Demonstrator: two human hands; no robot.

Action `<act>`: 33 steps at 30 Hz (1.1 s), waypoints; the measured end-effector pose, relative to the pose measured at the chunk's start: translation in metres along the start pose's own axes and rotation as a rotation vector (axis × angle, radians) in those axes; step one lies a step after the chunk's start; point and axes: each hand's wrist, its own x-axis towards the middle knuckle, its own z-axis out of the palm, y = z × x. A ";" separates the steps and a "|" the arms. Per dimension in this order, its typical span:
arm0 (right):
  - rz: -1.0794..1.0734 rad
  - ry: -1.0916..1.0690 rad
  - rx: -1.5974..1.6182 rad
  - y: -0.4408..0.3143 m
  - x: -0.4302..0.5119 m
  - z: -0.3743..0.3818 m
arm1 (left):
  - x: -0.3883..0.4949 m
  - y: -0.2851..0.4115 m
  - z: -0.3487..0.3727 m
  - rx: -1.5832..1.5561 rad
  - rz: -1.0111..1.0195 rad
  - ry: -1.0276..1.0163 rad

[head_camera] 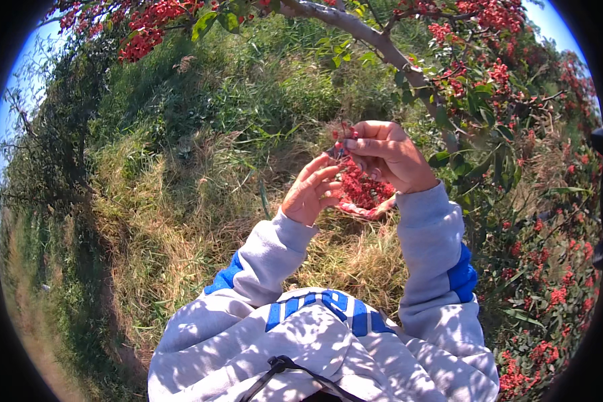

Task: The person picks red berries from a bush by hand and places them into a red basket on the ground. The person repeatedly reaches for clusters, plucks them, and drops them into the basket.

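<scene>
My right hand (389,153) pinches a small sprig of red berries (339,143) between thumb and forefinger. Just to its left is my left hand (311,188), palm turned towards the sprig and fingers apart; its fingertips come close to the stems, and whether they touch cannot be told. Beyond and below both hands, a heap of red berry clusters (364,188) lies in a red and pale container or cloth (362,211) on the grass, partly hidden by my hands.
A thick tree branch (362,30) arches from the top towards the right. Clusters of red berries (143,37) hang at upper left, and more berry-laden foliage (542,352) fills the right side. Dry grass (191,236) covers the ground; dark shrubs (60,135) stand at left.
</scene>
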 end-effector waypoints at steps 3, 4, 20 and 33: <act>0.040 0.008 -0.225 0.032 -0.012 -0.001 | 0.009 0.002 0.015 0.240 0.038 -0.106; 0.059 0.031 -0.164 0.043 -0.015 -0.003 | 0.009 -0.002 0.018 0.299 0.022 0.020; 0.308 0.367 0.160 0.157 -0.129 -0.028 | 0.070 -0.066 -0.012 -0.136 -0.327 0.284; -0.098 0.335 -0.808 0.148 -0.090 -0.022 | 0.057 -0.077 -0.076 0.114 -0.432 0.258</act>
